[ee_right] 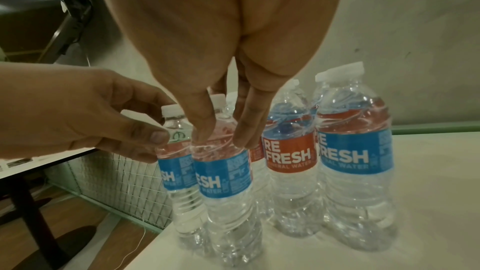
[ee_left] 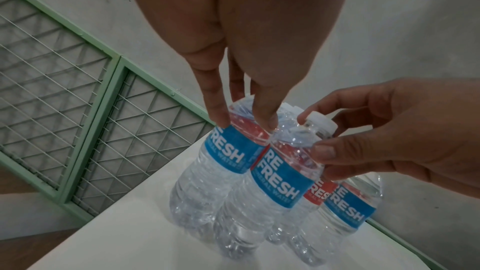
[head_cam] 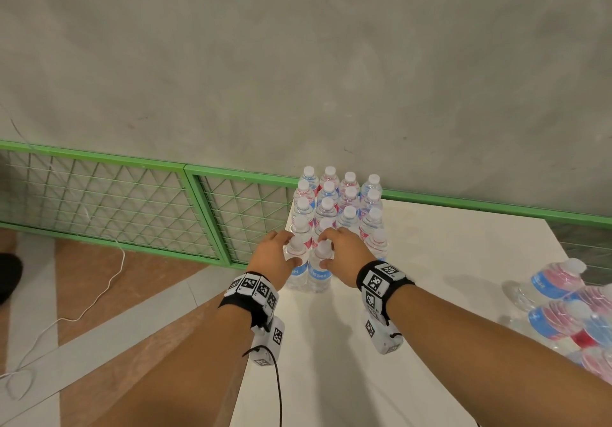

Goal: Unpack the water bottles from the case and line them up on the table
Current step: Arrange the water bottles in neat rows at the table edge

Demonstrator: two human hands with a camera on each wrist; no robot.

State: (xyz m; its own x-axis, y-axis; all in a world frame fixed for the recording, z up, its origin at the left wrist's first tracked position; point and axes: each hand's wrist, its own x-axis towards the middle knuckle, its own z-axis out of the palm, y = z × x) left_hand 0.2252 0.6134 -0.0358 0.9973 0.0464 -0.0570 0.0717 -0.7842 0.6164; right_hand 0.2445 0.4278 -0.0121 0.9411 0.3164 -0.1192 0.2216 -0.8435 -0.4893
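- Left hand (head_cam: 276, 254) pinches a crinkly clear bottle (head_cam: 295, 269) by its shoulder.
- Right hand (head_cam: 346, 254) grips its neighbour (head_cam: 320, 272).
- Upright bottle rows (head_cam: 337, 201) crowd behind on the white table (head_cam: 447, 294).

The water bottles (ee_right: 354, 157) carry wrap-around labels reading "REFRESH" in white capitals, split over two lines as "RE" and "FRESH", with "MINERAL WATER" in smaller letters beneath. Some labels are blue (ee_left: 283, 182), some red (ee_right: 289, 156). Fine print on the label sides (ee_right: 237, 168) is too small to read. The wristbands (head_cam: 381, 281) bear black-and-white square code markers, without legible text.
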